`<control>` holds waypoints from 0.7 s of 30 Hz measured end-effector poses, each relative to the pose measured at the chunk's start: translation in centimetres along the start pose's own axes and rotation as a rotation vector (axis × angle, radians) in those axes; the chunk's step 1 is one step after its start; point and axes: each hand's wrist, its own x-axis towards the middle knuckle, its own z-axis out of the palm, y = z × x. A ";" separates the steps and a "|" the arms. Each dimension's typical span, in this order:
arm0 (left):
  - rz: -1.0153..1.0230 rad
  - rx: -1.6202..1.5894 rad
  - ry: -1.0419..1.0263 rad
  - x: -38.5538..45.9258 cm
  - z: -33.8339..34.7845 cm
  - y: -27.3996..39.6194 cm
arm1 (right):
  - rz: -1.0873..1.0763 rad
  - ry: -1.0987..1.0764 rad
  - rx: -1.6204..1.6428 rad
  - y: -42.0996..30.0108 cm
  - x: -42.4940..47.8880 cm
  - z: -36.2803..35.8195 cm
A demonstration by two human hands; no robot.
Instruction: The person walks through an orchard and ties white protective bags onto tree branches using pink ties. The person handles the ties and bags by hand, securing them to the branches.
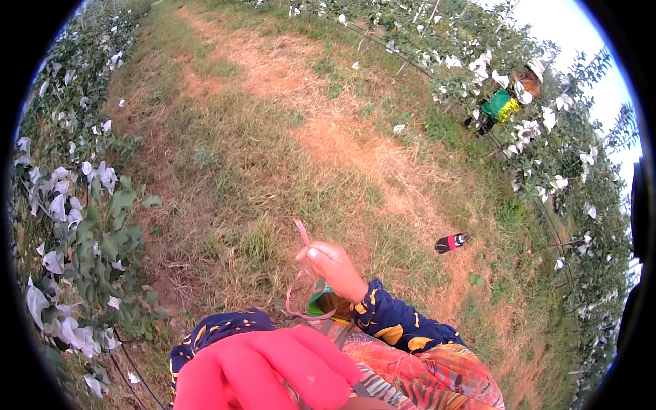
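Note:
My bare right hand (330, 266) pinches a thin pink strap (301, 231) between thumb and fingers. One end sticks up beyond the fingertips, and a loop hangs below towards my waist. Just under that wrist is the open mouth of a green bag (319, 300) at my front, partly covered by the arm. Close to the camera, my left hand (277, 364) in a pink-red glove fills the bottom of the view. Its fingers are bent towards the lower right; whatever may be under them is hidden. Navy sleeves with yellow shapes cover both arms, above patterned clothing (410, 369).
A dark bottle with a red label (451, 242) lies on the grass to the right. Leafy trees with white bags (64, 205) line both sides. A person (528, 84) with a green and yellow bag (499, 106) is among the right-hand trees. Black hoses (134, 366) run at lower left.

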 end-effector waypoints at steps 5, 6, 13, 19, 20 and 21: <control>-0.002 0.015 0.106 -0.7 0.6 0.8 | 0.020 -0.027 0.004 -0.1 -0.1 1.0; -0.029 0.025 0.085 -0.5 0.6 1.1 | 0.026 -0.032 0.012 -0.1 -0.2 1.1; -0.078 0.209 0.153 -0.2 2.2 2.2 | 0.067 -0.099 0.010 -0.4 -0.2 1.9; -0.024 0.126 -0.519 -1.0 -5.1 2.5 | 0.049 -0.095 -0.050 0.3 -1.0 1.4; -0.033 0.112 -0.613 -1.0 -6.4 2.2 | 0.036 -0.068 -0.069 0.3 -1.3 0.8; -0.004 0.162 -0.684 -1.7 -6.6 3.3 | 0.040 -0.120 -0.082 0.0 -1.2 1.6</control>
